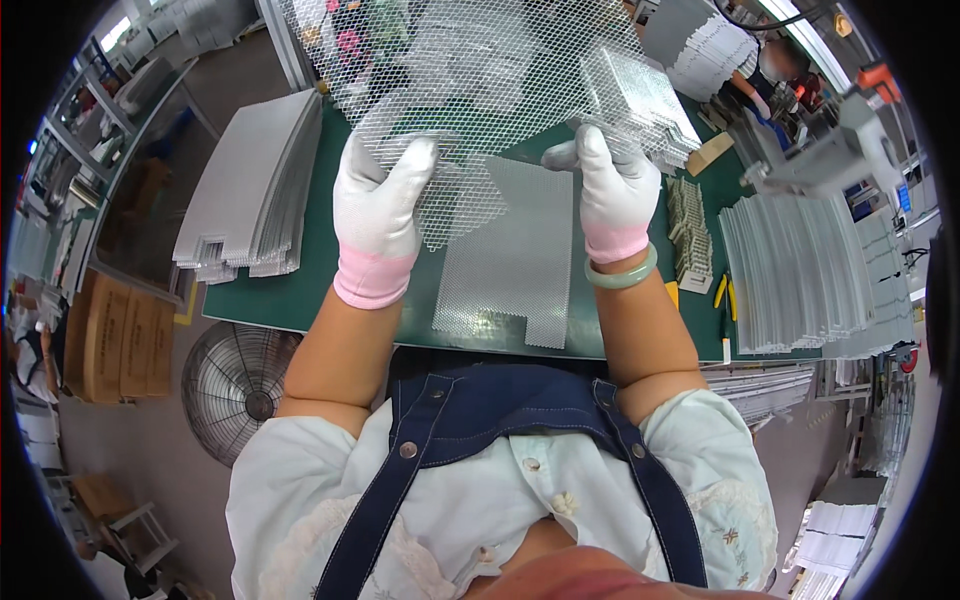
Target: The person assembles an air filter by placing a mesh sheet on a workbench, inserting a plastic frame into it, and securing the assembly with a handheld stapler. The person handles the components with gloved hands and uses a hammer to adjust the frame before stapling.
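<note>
Several brown cardboard boxes (125, 335), far left: dark printing runs along their sides, too small for me to read.
Left stack: flat silver-grey panels with stepped near ends (245, 180), their long axis running away from me on the green tabletop (318, 240).
My left hand (378, 205): in a white glove with a pink cuff, thumb over the mesh, fingers behind, gripping its left part.
Raised piece: a silver diamond-patterned metal mesh sheet (460, 70), up between my hands above the tabletop; a corner dips toward me, and the far end leaves the view, so I cannot tell its long axis.
Beneath: a silver mesh panel with a notched near end (510, 240), lying lengthwise away from me.
My right hand (618, 195): gloved alike, thumb and fingers closed on the sheet's right edge; a pale green bangle (622, 271) circles my wrist.
Beside it: beige notched strips (690, 240), then yellow-handled pliers (720, 291).
Far right: upright-edged silver-grey sheets (795, 270), closely stacked.
</note>
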{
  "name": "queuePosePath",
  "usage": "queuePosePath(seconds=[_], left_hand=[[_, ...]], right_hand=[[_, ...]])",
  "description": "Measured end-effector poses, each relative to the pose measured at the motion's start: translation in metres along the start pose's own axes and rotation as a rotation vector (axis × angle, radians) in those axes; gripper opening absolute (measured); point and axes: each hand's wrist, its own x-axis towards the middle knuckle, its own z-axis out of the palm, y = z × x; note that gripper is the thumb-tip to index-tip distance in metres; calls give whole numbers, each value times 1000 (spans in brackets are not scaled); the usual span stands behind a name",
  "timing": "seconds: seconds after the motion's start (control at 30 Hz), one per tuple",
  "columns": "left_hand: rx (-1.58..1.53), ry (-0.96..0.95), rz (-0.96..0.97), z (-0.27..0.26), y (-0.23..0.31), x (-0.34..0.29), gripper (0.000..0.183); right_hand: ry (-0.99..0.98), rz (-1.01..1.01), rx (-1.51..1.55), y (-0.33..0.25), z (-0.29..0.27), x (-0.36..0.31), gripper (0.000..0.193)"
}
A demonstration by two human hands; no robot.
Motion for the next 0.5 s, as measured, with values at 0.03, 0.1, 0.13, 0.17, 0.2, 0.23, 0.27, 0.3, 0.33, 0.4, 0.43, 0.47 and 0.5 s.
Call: queuePosePath(seconds=[0.03,0.1,0.13,0.17,0.2,0.23,0.27,0.3,0.33,0.4,0.43,0.47,0.5], left_hand=[[12,-18,5,-1,5,-3,36],[41,-54,13,-8,13,-8,35],[76,-57,44,-12,14,-7,36],[76,-80,46,-15,18,-8,37],[82,-99,44,-16,24,-9,38],[83,-118,37,-16,28,-10,39],[102,-112,16,-14,29,-9,42],[142,-156,-47,-17,29,-10,43],[178,-203,-112,-21,28,-7,45],[290,-278,-253,-33,22,-13,48],[382,-326,-297,-40,15,-17,47],[593,-341,-325,-44,13,-26,50],[794,-383,-341,-45,5,-27,54]], right_hand=[[-64,-17,-35,-1,-5,-4,31],[-193,-18,-63,-1,-13,-11,34],[-260,0,-59,-1,-17,-15,39],[-336,23,-169,5,-33,-15,49],[-418,38,-277,11,-50,-15,62],[-500,44,-388,18,-67,-15,76],[-432,52,-479,35,-98,-11,81],[-358,160,-245,34,-103,-19,81],[-265,240,-9,30,-109,-23,80],[-172,455,522,-14,-97,-30,70],[-227,520,493,-22,-93,-38,66],[-128,500,108,-17,-94,-49,65],[-63,467,-37,-10,-87,-63,67]])
